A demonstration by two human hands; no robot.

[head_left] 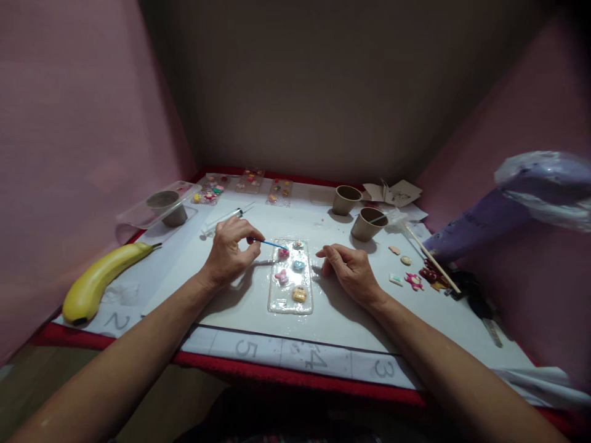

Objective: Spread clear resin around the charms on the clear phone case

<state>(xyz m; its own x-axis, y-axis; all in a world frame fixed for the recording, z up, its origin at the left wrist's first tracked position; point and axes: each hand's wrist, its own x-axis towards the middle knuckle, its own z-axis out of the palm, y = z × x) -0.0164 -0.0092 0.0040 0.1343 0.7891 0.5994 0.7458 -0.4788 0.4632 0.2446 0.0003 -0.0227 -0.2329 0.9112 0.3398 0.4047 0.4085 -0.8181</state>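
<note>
My left hand pinches a thin blue stick between thumb and fingers. The stick's far end reaches a dark pink charm near the top of a clear phone case. Glossy clear material covers the case, which lies flat on the white sheet. Also on it are a small green charm, a light blue charm, a pink charm and a golden-brown bear-like charm. Just right of the case rests my right hand, its fingers curled in, with nothing visible in them.
A yellow banana and a syringe lie left. Beige cups stand back right, another cup back left. Decorated cases lie at the back. Loose charms, a wooden stick and a purple cylinder are right.
</note>
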